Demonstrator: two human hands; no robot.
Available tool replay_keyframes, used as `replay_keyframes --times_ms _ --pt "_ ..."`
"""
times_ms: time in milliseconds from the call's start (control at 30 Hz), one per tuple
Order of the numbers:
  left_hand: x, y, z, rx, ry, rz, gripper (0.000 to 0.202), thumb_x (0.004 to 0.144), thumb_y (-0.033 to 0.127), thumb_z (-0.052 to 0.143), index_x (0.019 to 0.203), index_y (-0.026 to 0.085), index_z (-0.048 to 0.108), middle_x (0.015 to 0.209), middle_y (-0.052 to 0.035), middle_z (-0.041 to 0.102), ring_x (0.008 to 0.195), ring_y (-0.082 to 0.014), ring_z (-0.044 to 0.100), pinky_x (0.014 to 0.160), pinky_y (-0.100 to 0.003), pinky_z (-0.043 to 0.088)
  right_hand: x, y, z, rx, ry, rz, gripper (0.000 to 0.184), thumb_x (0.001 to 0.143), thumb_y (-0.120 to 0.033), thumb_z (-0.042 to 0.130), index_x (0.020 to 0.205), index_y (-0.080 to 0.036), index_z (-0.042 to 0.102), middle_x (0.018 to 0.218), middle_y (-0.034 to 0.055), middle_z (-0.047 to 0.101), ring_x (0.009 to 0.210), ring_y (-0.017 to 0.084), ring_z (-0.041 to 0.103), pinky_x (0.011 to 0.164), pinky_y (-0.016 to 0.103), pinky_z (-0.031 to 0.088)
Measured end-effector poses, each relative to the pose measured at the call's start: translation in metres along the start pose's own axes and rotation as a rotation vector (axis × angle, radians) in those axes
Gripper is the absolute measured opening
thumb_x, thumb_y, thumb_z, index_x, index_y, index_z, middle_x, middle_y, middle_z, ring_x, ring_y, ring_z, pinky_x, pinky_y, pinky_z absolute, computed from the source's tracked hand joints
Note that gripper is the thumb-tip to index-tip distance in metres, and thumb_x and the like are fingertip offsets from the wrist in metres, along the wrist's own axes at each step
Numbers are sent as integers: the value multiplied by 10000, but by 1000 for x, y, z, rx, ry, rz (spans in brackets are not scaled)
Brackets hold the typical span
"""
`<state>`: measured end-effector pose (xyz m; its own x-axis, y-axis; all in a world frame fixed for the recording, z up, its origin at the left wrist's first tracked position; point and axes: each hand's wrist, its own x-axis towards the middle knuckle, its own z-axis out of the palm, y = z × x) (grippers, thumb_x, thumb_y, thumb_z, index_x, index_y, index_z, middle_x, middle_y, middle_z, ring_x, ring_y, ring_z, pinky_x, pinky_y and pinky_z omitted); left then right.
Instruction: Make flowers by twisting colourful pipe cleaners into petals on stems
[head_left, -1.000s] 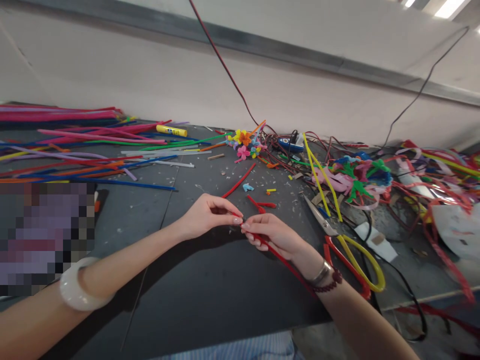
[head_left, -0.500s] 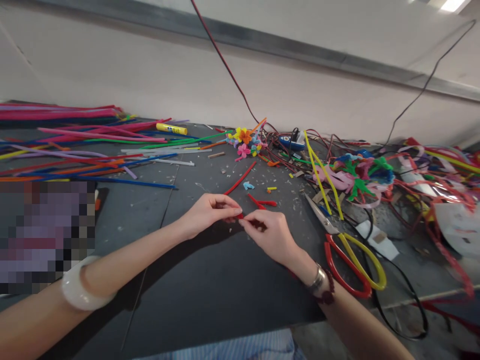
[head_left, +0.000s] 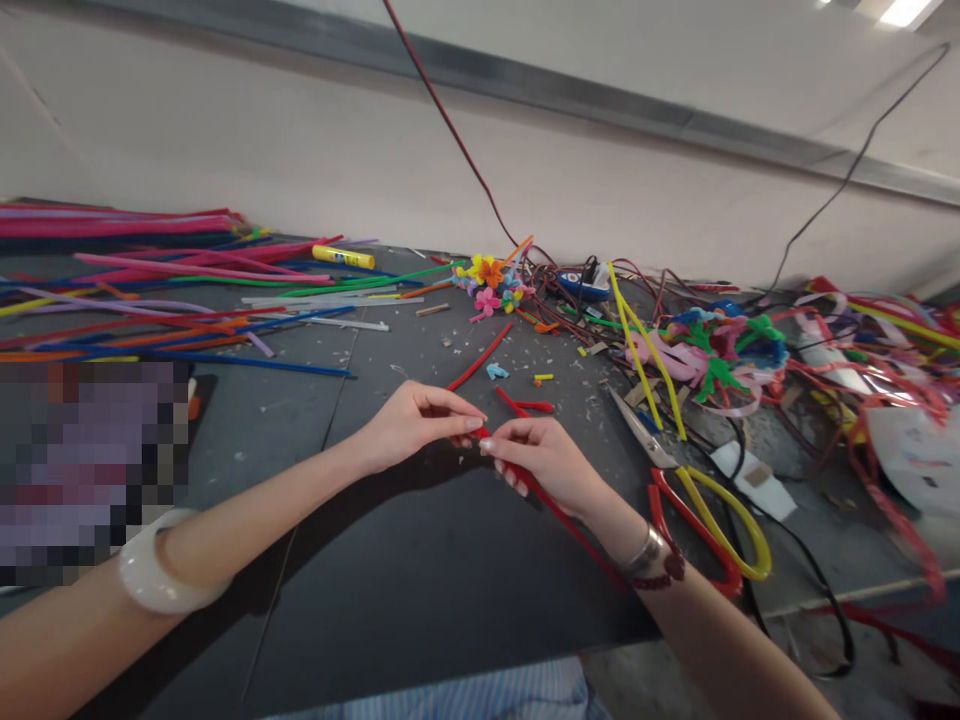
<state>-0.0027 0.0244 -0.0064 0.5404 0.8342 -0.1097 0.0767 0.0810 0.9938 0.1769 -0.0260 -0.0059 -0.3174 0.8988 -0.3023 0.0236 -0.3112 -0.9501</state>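
My left hand [head_left: 424,425] and my right hand [head_left: 544,462] meet over the dark grey worktable [head_left: 420,400], their fingertips pinching a red pipe cleaner [head_left: 559,515]. Its long end runs down past my right wrist toward the table's front edge. Just beyond my fingers lie a loose red pipe cleaner [head_left: 480,357] and short red pieces [head_left: 523,406]. Nearest my right hand on the right are scissors [head_left: 697,520] with red and yellow loop handles. A white bangle [head_left: 161,563] circles my left wrist, and a metal bangle and dark beads [head_left: 652,558] circle my right.
Bundles of coloured pipe cleaners [head_left: 135,290] and a yellow glue stick [head_left: 343,257] lie at the back left. Pipe-cleaner flowers [head_left: 489,285], tangled wires, and a heap of colourful crafts [head_left: 724,350] fill the back right. A pixelated patch [head_left: 90,470] covers the left.
The long red end, mostly hidden behind my right hand half a second ago, now shows running down to the right. My right hand has turned slightly and risen a little.
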Motion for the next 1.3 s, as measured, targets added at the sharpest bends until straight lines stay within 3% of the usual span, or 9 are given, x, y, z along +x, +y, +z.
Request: replay_keyframes --times_ms 167,300,433,633,800,900,1133,1200,1300 --pt "1 1 3 -49 18 -123 98 666 201 673 725 122 675 598 -22 656 534 -89 575 535 -181 464 -1 7 4 -606 241 -377 173 772 -317 559 697 -173 620 593 11 555 497 96 461 487 238 376" --pt "4 -4 3 -192 19 -227 115 683 178 647 787 130 661 661 -25 659 513 -67 547 519 -176 457 -1 11 4 -889 250 -568 203 819 -249 483 693 -181 627 678 55 567 672 153 504 647 290 384" --pt "3 -7 2 -81 7 -93 185 689 239 657 851 153 667 727 -34 679 592 -98 585 590 -205 477 -1 5 1 -647 277 -435 172 775 -305 550 673 -185 621 612 27 549 575 126 500 534 254 387" --pt "-2 0 0 375 -60 244 172 731 271 619 852 173 693 827 -40 687 732 -147 618 677 -220 468 0 -3 -7 -50 49 22 238 682 -374 641 661 -145 582 524 -32 509 398 51 437 345 173 324" --pt "-3 3 0 575 -112 285 230 799 322 535 785 155 692 690 -34 674 632 -128 604 630 -213 444 1 -1 -6 -178 55 2 214 718 -348 608 673 -142 578 511 -35 503 413 56 449 376 175 364" --pt "-3 3 2 513 -105 159 258 784 357 543 739 140 675 625 -31 654 582 -126 585 571 -208 441 -1 -1 -3 -434 92 -145 193 762 -327 565 685 -152 588 522 -24 509 434 72 450 406 196 359" --pt "1 0 4 201 -126 -58 280 758 351 575 612 117 624 479 13 547 438 -69 470 448 -177 374 -5 3 -9 -1404 123 -716 292 877 -194 365 727 -146 612 695 72 580 655 147 501 590 268 369" --pt "1 -1 3 13 -163 -152 289 753 336 589 566 116 582 474 24 526 427 -53 447 430 -165 354 -5 5 -10 -1443 124 -800 309 880 -182 356 707 -148 610 682 69 580 651 147 500 600 268 377" --pt "1 -2 2 -215 -199 -256 272 747 313 609 568 114 561 498 28 531 434 -39 443 419 -151 332 -4 5 -8 -1200 213 -855 263 855 -181 414 685 -159 613 673 49 582 646 136 508 627 263 401"
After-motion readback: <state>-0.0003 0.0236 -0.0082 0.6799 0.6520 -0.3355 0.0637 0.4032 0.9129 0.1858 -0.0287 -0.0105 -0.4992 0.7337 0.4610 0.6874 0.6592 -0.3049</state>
